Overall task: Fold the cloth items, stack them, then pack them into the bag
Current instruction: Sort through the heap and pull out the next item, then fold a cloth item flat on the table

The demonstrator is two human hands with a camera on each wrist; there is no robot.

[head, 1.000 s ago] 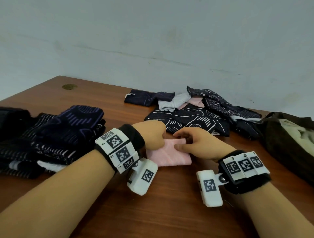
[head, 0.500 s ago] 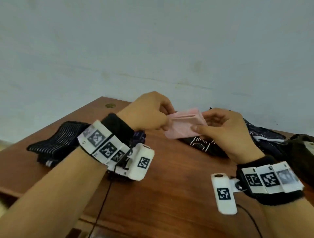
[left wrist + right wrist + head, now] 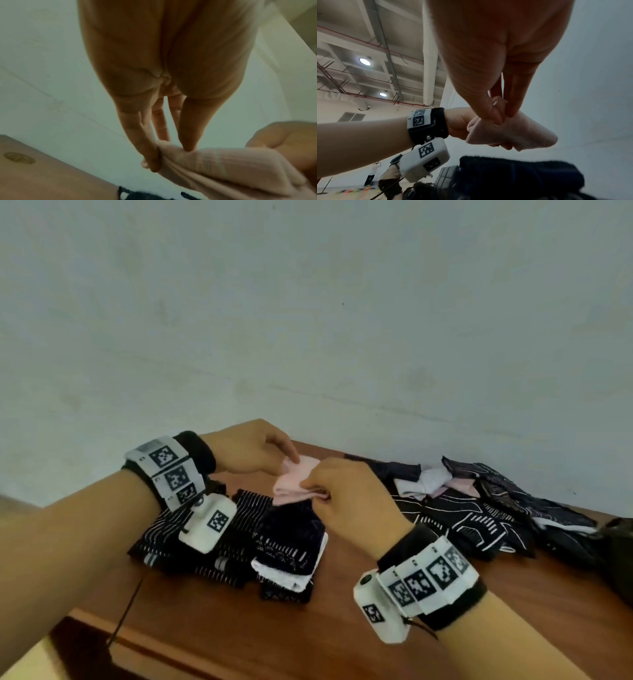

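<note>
Both hands hold a folded pink cloth (image 3: 291, 486) in the air above a stack of folded dark patterned cloths (image 3: 260, 539) on the left of the wooden table (image 3: 342, 628). My left hand (image 3: 287, 465) pinches its far left edge; the left wrist view shows the thumb and fingers on the pink cloth (image 3: 223, 166). My right hand (image 3: 317, 491) pinches the near right edge, seen in the right wrist view on the pink cloth (image 3: 513, 132). A loose pile of dark, white and pink cloths (image 3: 479, 508) lies at the right. The dark bag (image 3: 620, 556) shows at the right edge.
A pale wall (image 3: 308, 320) rises right behind the table. The table's front edge (image 3: 171, 655) runs near the bottom left, with a thin black cable (image 3: 126, 614) hanging over it. A round brass fitting (image 3: 18, 158) sits in the tabletop at the far left.
Both hands lifted the pink cloth off the table and carried it left, over the folded dark stack. The head view swung left and up.
</note>
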